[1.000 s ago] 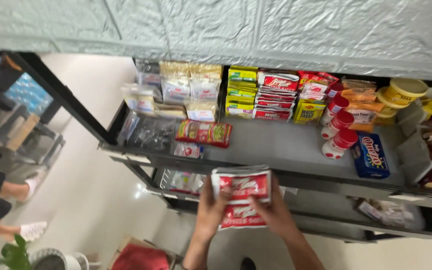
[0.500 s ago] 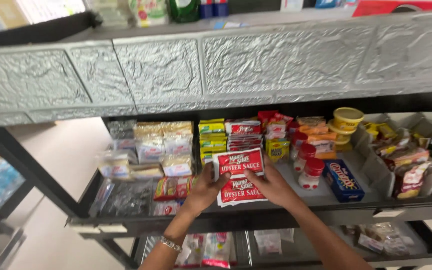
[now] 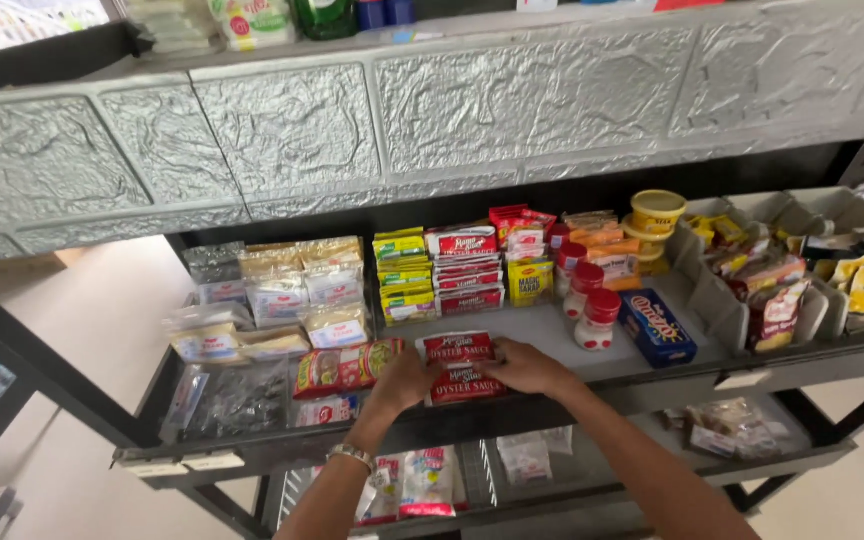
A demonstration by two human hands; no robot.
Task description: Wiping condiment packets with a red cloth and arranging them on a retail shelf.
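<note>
On the grey shelf [image 3: 552, 335], near its front edge, a stack of red sauce sachets [image 3: 460, 367] now lies flat between both hands; half a second ago the same packets were held upright and higher, in front of the stocked rows, and a second ago they were down at the level of the shelf below; so they have been lifted and set down, and the placing looks all but finished, with only the release and perhaps a squaring-up left. The left hand [image 3: 404, 380] presses against the stack's left side, fingers bent round its edge; the right hand [image 3: 524, 367] lies on its right side, fingers spread over the top; both still grip or steady the sachets, neither has let go. The stack sits just beside a red and green packet [image 3: 347, 366] on its left, in front of the piled red sachets [image 3: 467, 270] at the back, and well apart from the blue box [image 3: 657, 327] and the red-capped jars [image 3: 592, 305] to the right.

How many sachets are in the stack I cannot tell, since the fingers cover its edges; whether it rests fully on the shelf or is tipped on the front lip is also unclear. The lower shelf [image 3: 732, 455] is partly hidden by the arms, and its bags are blurred; the bins [image 3: 752, 250] at far right are cut off by the frame.
</note>
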